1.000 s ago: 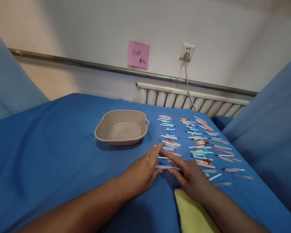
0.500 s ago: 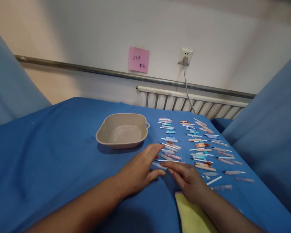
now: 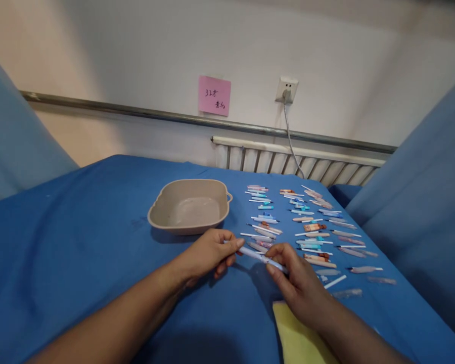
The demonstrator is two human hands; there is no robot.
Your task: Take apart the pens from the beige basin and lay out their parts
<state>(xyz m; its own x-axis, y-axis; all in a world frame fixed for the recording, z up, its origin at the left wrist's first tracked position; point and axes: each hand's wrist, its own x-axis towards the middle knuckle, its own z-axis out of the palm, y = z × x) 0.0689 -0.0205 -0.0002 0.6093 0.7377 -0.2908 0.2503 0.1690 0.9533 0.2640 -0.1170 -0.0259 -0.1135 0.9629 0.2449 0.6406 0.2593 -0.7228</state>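
A pale lavender pen is held slightly above the blue cloth, tilted down to the right. My left hand pinches its left end between thumb and fingers. Near its other end, my right hand grips it with thumb and forefinger. Just beyond the hands, a column of pens and white sticks lies on the cloth; my right hand hides part of its near end. A beige plastic basin sits behind my left hand, with nothing seen inside.
Two more columns of pens, orange, blue and pink, lie at right, including an orange-brown one. A yellow cloth is under my right forearm. A radiator, a metal rail and a plugged-in cable line the wall.
The pen has been lifted off the cloth. My left hand has shifted left and closed on its left end, while my right hand has moved slightly right, still holding it.
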